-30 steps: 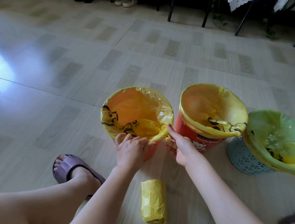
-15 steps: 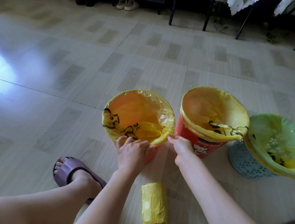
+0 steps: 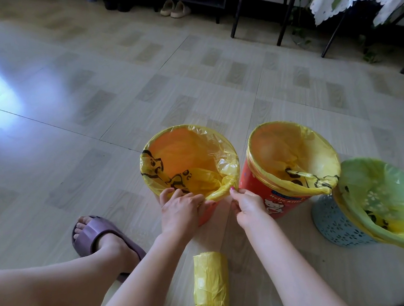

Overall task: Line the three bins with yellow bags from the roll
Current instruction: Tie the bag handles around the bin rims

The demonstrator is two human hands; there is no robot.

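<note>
Compared with half a second ago very little has shifted: both hands remain at the near rim of the orange bin (image 3: 206,218), and the twisted tail of the yellow bag (image 3: 223,191) between them looks drawn a touch tighter, the right hand sitting slightly closer to the rim than before. A second ago the hands were already there too, a bit lower against the bin's side.

The left hand (image 3: 182,211) comes in from the lower left, forearm stretched forward, knuckles up, fingers curled over the rim edge and clamped on the bag's folded collar. The right hand (image 3: 245,202) reaches in from below, wrist straight, thumb and fingers closed in a pinch on the twisted end of the same bag.

That twisted tail runs roughly sideways from one hand to the other, lying along the rim. The orange bin stands upright just beyond both hands, mouth facing up, the bag draped inside and folded over its edge.

Just right of the right hand stands the red bin (image 3: 278,203), upright and lined, its own knotted tail pointing off to the right. Further right, well away from the hands, the blue bin (image 3: 335,222) leans with its lined mouth tipped to the right.

Behind the hands, between the two forearms, the roll (image 3: 210,285) of yellow bags lies on the floor (image 3: 87,122), its long axis pointing away from the person toward the bins. Left of the left forearm, a foot in a purple slipper (image 3: 95,235) rests flat.
</note>
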